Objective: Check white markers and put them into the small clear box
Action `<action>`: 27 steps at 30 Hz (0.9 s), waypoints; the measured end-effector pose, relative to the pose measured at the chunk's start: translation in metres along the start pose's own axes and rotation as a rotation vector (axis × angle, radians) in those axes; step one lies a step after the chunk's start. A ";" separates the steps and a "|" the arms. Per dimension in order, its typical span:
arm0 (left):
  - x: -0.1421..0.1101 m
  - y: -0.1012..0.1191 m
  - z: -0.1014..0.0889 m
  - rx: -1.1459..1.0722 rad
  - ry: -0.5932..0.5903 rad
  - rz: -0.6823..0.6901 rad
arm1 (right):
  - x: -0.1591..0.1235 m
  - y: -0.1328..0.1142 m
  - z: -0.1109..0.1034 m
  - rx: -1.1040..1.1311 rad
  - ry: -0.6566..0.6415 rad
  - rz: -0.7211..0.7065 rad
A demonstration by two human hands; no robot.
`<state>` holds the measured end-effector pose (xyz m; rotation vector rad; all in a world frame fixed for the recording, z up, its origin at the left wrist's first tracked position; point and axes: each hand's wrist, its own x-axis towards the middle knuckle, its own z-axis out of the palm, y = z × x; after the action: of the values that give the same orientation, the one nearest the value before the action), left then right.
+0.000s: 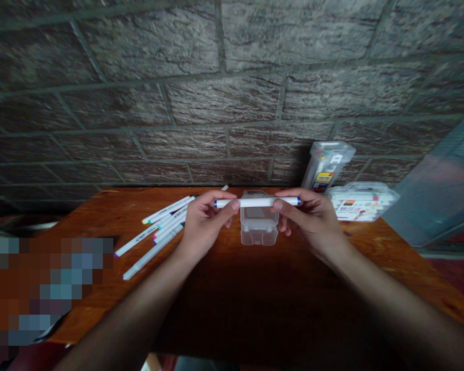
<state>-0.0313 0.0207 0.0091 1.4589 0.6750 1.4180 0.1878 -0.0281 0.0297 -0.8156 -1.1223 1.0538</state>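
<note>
A white marker with dark blue ends lies level between my two hands, above the table. Its left end is pinched by the thumb and fingers of my left hand. My right hand grips the other end the same way. Just behind and below the marker, a clear plastic case stands on the table, partly covered by the marker and my fingers. Several white markers with coloured ends lie in a loose pile left of my left hand, which hides some of them.
On the wooden table, a tall clear case and a wider handled case of markers stand at the back right. A stone-patterned wall rises behind the table. The lower left is blurred by pixels.
</note>
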 end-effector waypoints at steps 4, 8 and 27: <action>0.000 0.001 0.000 -0.004 0.001 -0.006 | 0.000 -0.001 0.001 -0.007 -0.003 -0.006; -0.001 0.002 0.002 -0.072 0.001 -0.026 | -0.001 -0.002 0.001 -0.004 -0.013 -0.005; 0.000 0.002 0.002 -0.015 0.010 -0.016 | -0.001 0.001 -0.002 -0.068 -0.013 -0.039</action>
<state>-0.0299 0.0195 0.0109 1.4324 0.6791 1.4168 0.1892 -0.0283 0.0280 -0.8384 -1.1858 0.9948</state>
